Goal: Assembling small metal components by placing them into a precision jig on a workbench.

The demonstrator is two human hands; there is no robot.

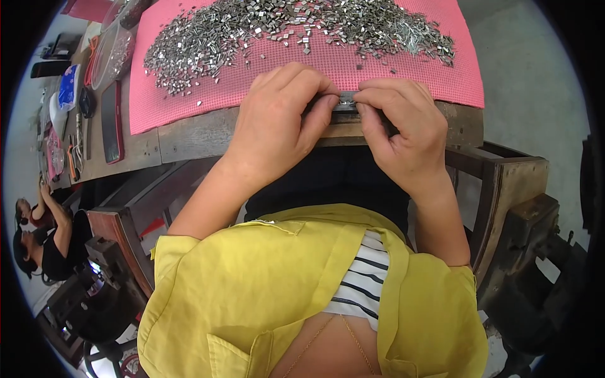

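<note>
A: Where are the hands?
B: Near the centre of the frame, just above the middle. The left hand (pixel 277 113) and the right hand (pixel 403 129) face each other with a small gap between their fingertips.

A: How far open are they?
B: Each has thumb and forefinger drawn almost together, pinching one end of a short metal strip (pixel 346 102). The other fingers curl in, partly hidden.

A: And the strip itself?
B: It lies level between the hands, at the near edge of the pink mat (pixel 463 91), over the front of the wooden table (pixel 195 135). Some bright detail shows along it, too small to make out.

A: What is beyond them?
B: A broad spread of small metal pieces (pixel 302 19) across the top of the frame, well apart from the fingertips at its thickest. A dark, red-edged case (pixel 112 123) lies at upper left.
</note>
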